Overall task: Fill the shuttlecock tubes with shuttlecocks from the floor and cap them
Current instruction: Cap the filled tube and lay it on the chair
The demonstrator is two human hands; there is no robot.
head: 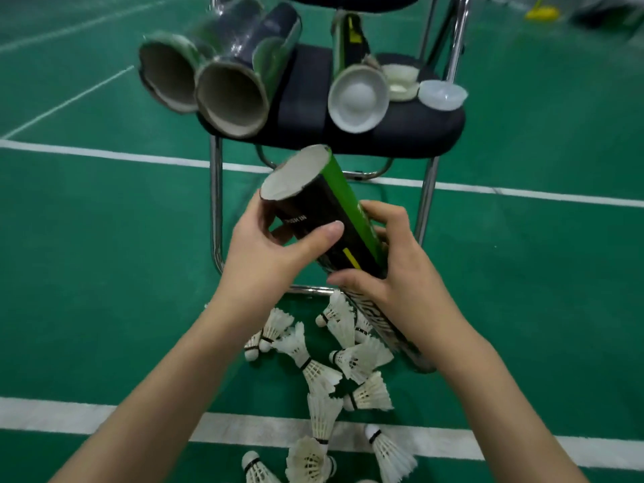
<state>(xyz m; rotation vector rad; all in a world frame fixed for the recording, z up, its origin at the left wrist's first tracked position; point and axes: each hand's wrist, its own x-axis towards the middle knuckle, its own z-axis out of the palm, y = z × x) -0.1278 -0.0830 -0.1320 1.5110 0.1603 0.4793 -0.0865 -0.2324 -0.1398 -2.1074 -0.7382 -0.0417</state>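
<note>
You crouch on a green court floor crossed by white lines, with open floor to the left and right of the chair ahead. Its dark padded seat sits just above your hands, and its chrome legs flank them on both sides, so the room around the tube you hold is narrow.

On the seat lie two open tubes side by side at the left, mouths towards you and overhanging the seat edge; they are blurred. To their right a capped tube points its white end at you, and loose white caps lie near the seat's right edge.

Your two hands hold a black-and-green shuttlecock tube tilted, its open mouth up and away from you, just below the seat's front edge. Your left hand grips it near the mouth, thumb across the front. Your right hand grips it lower down, fingers wrapped round the body. The tube's lower part is hidden behind your right hand and wrist; its inside cannot be seen.

Shuttlecocks lie scattered on the floor between your forearms, some touching, some across a white line, and the lowest are cut off by the frame edge.

A yellow object at the far top right is too blurred to name.
</note>
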